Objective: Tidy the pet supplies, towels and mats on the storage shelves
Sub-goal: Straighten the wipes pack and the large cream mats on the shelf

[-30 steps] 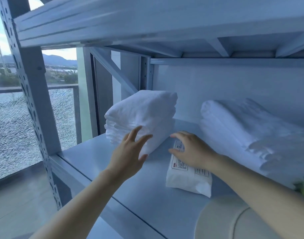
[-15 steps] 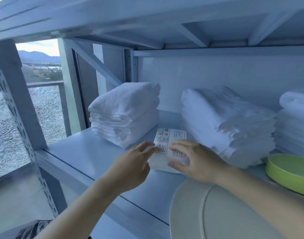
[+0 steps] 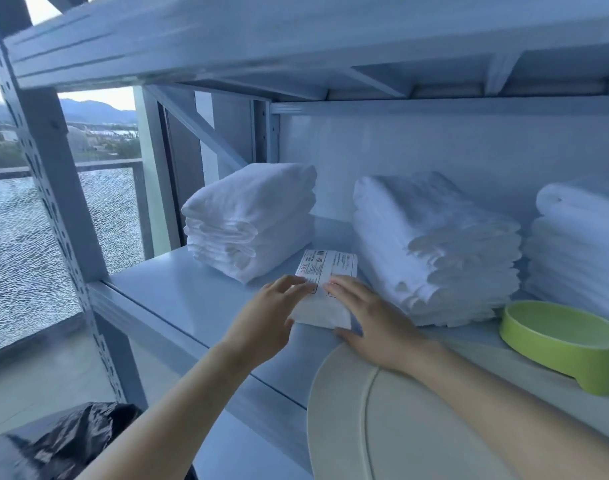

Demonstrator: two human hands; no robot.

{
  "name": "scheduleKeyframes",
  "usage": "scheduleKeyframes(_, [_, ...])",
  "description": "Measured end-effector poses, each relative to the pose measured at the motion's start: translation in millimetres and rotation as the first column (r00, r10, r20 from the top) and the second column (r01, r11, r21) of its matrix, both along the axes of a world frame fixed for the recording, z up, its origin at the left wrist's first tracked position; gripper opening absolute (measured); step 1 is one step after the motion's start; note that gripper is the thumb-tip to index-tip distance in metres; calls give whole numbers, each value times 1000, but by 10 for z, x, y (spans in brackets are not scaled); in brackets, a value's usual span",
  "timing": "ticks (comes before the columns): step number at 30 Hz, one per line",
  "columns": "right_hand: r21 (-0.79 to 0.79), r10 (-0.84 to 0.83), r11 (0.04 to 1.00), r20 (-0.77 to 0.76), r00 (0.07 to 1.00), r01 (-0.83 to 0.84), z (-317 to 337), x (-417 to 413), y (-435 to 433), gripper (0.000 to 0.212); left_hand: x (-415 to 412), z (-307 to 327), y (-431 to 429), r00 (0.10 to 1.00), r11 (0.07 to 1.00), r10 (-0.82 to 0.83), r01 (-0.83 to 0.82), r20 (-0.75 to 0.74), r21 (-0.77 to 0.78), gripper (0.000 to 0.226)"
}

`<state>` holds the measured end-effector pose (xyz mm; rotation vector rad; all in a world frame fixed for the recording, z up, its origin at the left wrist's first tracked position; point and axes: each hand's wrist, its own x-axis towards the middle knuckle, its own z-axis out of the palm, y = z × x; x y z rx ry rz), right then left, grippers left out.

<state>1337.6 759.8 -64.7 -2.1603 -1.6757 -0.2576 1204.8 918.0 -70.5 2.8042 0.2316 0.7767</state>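
A small white packet [image 3: 325,289] with a printed label lies flat on the blue-grey shelf [image 3: 192,306], between two stacks of folded white towels. My left hand [image 3: 265,317] touches its left side with straight fingers on top. On the packet's right side rests my right hand [image 3: 369,317], fingers straight over the top and thumb at the near corner. The left towel stack [image 3: 251,220] stands behind my left hand. The middle towel stack [image 3: 434,247] is just right of the packet.
A third towel stack [image 3: 580,244] sits at the far right. In front of it stands a green pet bowl [image 3: 559,341]. A large cream round dish [image 3: 400,427] overhangs the shelf's front edge under my right forearm. A black bag [image 3: 71,441] lies below left.
My left hand moved from the left towel stack over to the packet. Both hands now lie on the packet, which has turned lengthwise and sits between the two stacks.
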Motion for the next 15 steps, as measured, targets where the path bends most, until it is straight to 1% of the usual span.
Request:
scheduleKeyframes(4, [24,55,998,27,998,-56,79,-33,-61,62,-159,29,-79,1000,999,20,-20,12,39,61])
scheduleKeyframes(7, [76,103,992,34,994,-105,128,-99,-69,57,-282,104,-105,998,997,40,-43,50,65,62])
scheduleKeyframes(10, [119,117,986,29,993,-120,206,-145,-60,54,-355,240,-135,995,996,21,-30,98,87,59])
scheduleKeyframes(15, [149,141,979,13,990,-142,355,-205,-100,52,-454,395,-188,990,990,44,-61,134,127,51])
